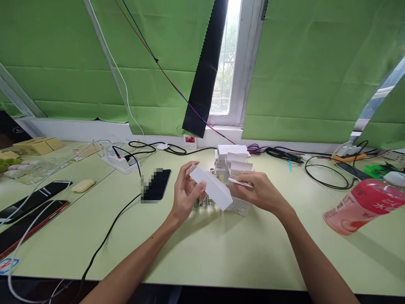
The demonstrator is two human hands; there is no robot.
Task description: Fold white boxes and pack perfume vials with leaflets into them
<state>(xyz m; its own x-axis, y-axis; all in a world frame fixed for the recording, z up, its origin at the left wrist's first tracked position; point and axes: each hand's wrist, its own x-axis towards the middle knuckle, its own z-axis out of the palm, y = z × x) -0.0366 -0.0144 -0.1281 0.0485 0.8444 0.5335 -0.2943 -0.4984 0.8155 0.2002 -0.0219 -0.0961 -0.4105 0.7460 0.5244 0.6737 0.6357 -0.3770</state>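
Note:
My left hand is closed around a small white cardboard box, tilted down to the right above the table. In my right hand a thin white folded paper is pinched between thumb and fingers; its exact kind is unclear. Several white boxes with raised flaps stand in a row behind my hands. Below the held box, shiny silver cylinders stand close together, partly hidden by it and my left hand.
A black phone lies left of my hands, with a black cable beside it. Two more phones rest farther left. A white power strip and cables line the back. A pink-labelled bottle is at the right.

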